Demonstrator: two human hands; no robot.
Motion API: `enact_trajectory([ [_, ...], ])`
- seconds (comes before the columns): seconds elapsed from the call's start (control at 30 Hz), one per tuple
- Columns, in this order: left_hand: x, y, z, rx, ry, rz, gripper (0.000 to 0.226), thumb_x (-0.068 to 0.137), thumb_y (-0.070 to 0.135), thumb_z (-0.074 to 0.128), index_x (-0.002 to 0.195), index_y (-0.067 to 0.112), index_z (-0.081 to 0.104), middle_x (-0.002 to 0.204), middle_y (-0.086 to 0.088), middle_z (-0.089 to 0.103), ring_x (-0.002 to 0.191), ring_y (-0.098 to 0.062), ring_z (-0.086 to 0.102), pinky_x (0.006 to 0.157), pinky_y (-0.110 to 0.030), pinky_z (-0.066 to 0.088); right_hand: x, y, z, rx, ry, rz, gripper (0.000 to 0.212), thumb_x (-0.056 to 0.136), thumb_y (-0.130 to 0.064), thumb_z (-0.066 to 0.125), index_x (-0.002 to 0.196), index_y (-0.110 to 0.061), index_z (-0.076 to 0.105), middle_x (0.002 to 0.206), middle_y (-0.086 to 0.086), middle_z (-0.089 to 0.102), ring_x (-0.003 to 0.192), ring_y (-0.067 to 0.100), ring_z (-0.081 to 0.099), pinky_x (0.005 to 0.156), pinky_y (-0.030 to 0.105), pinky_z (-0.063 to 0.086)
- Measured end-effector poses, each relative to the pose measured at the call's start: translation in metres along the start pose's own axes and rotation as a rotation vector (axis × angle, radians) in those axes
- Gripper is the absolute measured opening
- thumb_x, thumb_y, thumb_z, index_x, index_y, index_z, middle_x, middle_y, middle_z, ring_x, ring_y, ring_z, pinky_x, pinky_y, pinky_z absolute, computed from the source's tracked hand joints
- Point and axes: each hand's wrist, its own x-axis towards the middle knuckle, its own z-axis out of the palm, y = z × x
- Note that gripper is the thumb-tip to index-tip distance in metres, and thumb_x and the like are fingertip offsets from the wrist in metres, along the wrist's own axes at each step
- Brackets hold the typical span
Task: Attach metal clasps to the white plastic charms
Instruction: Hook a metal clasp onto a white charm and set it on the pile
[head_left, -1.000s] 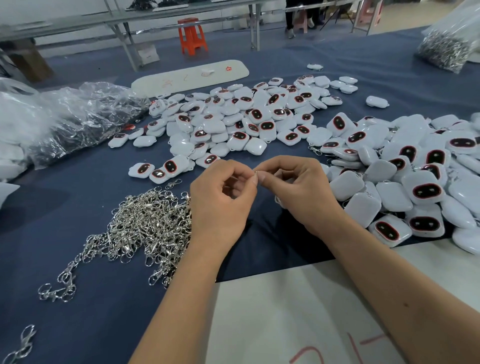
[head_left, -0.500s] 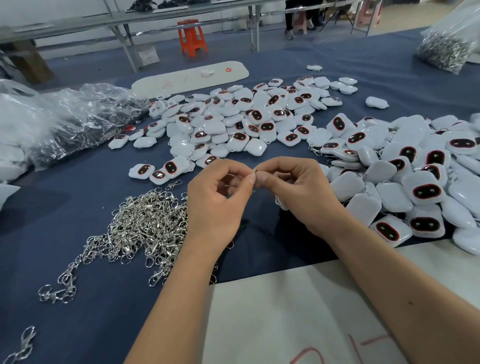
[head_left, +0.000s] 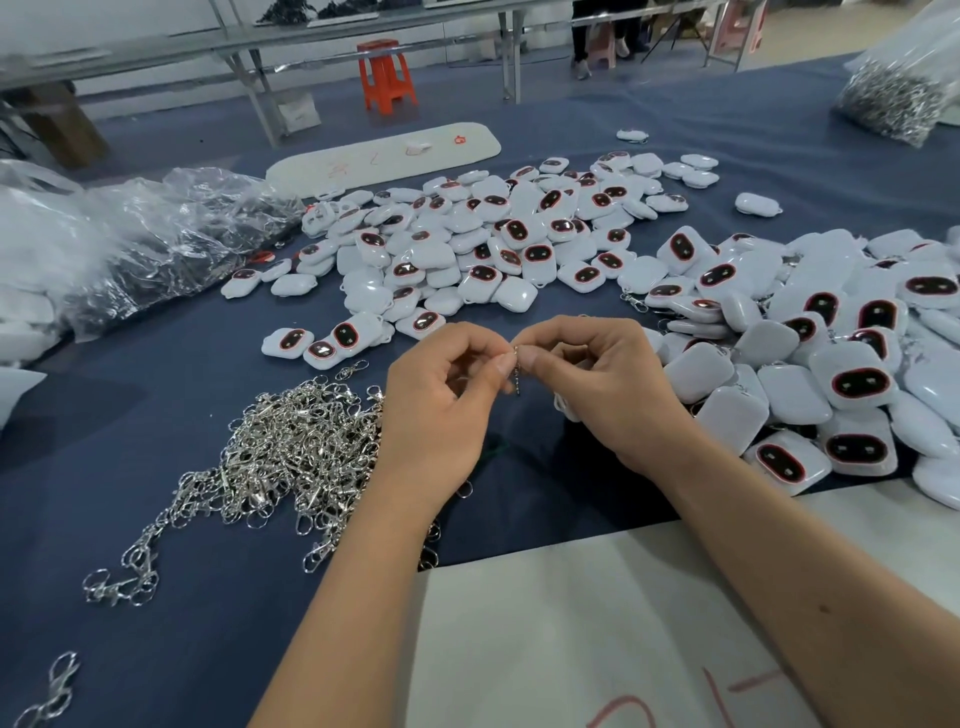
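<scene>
My left hand (head_left: 441, 410) and my right hand (head_left: 602, 384) meet fingertip to fingertip over the blue cloth. Between them a small metal clasp (head_left: 517, 371) hangs down, pinched by both thumbs and forefingers. A white plastic charm (head_left: 563, 408) peeks out under my right palm, mostly hidden. A tangled pile of silver clasps (head_left: 291, 452) lies left of my left hand. White charms with dark red-rimmed ovals lie in a heap at the right (head_left: 831, 364) and in another heap farther back (head_left: 493, 244).
Clear plastic bags (head_left: 130, 244) sit at the far left, and a bag of metal parts (head_left: 893, 98) at the far right. A white board (head_left: 597, 623) covers the table's near edge. A long white tray (head_left: 384, 153) lies at the back. An orange stool (head_left: 387, 75) stands beyond.
Both hands stay in the same spot with small finger movements. The clasp now hangs visibly below the pinching fingertips.
</scene>
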Motion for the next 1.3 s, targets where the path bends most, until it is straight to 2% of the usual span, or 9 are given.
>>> enact_trajectory([
  [0.2,0.0004,0.0003,0.0010,-0.028,-0.022,0.001,0.012,0.098,0.005,0.061,0.092,0.011,0.069,0.074,0.002,0.069,0.073,-0.011,0.066,0.077,-0.031,0.056,0.0005,0.0002,-0.0002,0.019,0.007,0.006,0.010,0.096,-0.011,0.073,0.089,-0.014,0.080,0.057,0.011,0.040,0.045,0.008,0.031,0.046,0.017,0.032],
  [0.33,0.0005,0.0002,0.0013,-0.065,-0.017,-0.018,0.012,0.098,0.004,0.061,0.093,0.010,0.071,0.073,0.003,0.070,0.072,-0.009,0.066,0.075,-0.025,0.054,0.0005,-0.0004,0.0002,0.049,-0.002,-0.008,0.011,0.097,-0.012,0.073,0.090,-0.015,0.080,0.060,0.027,0.037,0.047,0.011,0.030,0.045,0.019,0.031],
  [0.4,0.0007,0.0002,0.0017,-0.083,-0.012,-0.022,0.012,0.098,0.003,0.062,0.094,0.009,0.071,0.073,0.002,0.070,0.072,-0.009,0.067,0.075,-0.022,0.053,0.0005,-0.0002,0.0002,0.075,-0.007,-0.012,0.012,0.097,-0.011,0.072,0.090,-0.014,0.080,0.060,0.030,0.035,0.048,0.013,0.028,0.045,0.019,0.029],
  [0.53,0.0003,0.0002,0.0037,-0.103,-0.005,-0.031,0.013,0.098,0.002,0.061,0.095,0.010,0.071,0.074,0.001,0.071,0.073,-0.011,0.068,0.075,-0.022,0.055,0.0016,0.0017,-0.0004,0.104,-0.008,-0.009,0.013,0.098,-0.013,0.071,0.090,-0.017,0.081,0.060,0.030,0.033,0.054,0.028,0.023,0.046,0.021,0.029],
  [0.67,0.0004,0.0010,0.0063,-0.071,0.017,-0.008,0.014,0.097,0.004,0.060,0.093,0.012,0.071,0.073,0.003,0.069,0.073,-0.012,0.067,0.077,-0.032,0.057,0.0020,0.0027,0.0006,0.135,-0.001,-0.005,0.012,0.097,-0.013,0.071,0.090,-0.017,0.081,0.060,0.029,0.032,0.053,0.027,0.024,0.046,0.021,0.029],
  [0.8,0.0002,0.0019,0.0047,-0.061,0.031,0.000,0.014,0.097,0.003,0.062,0.093,0.011,0.072,0.073,0.005,0.069,0.071,-0.009,0.067,0.075,-0.026,0.056,0.0009,0.0010,0.0009,0.130,0.006,0.001,0.012,0.096,-0.014,0.072,0.090,-0.018,0.082,0.061,0.034,0.037,0.056,0.040,0.024,0.047,0.027,0.026],
  [1.03,-0.0008,0.0040,0.0052,-0.042,0.024,-0.003,0.014,0.098,0.004,0.061,0.092,0.012,0.071,0.074,0.008,0.069,0.072,-0.008,0.067,0.076,-0.027,0.056,-0.0001,0.0010,0.0009,0.135,0.001,0.017,0.010,0.096,-0.015,0.073,0.091,-0.016,0.081,0.065,0.033,0.045,0.055,0.032,0.028,0.047,0.025,0.030],
  [1.13,-0.0009,0.0040,0.0053,-0.024,0.025,-0.006,0.016,0.098,0.005,0.059,0.090,0.014,0.070,0.072,0.008,0.068,0.070,-0.008,0.065,0.074,-0.025,0.054,0.0001,0.0026,-0.0007,0.076,0.005,0.009,0.010,0.095,-0.014,0.074,0.090,-0.018,0.081,0.073,0.028,0.063,0.057,0.026,0.041,0.049,0.026,0.038],
  [1.3,-0.0003,-0.0012,-0.0011,0.096,-0.008,-0.028,0.024,0.099,0.005,0.059,0.085,0.023,0.067,0.067,0.009,0.066,0.066,-0.007,0.062,0.072,-0.024,0.051,-0.0022,0.0044,0.0067,-0.259,0.066,-0.178,0.018,0.093,-0.004,0.074,0.098,-0.020,0.081,0.079,-0.005,0.071,0.057,0.007,0.047,0.054,0.020,0.042],
])
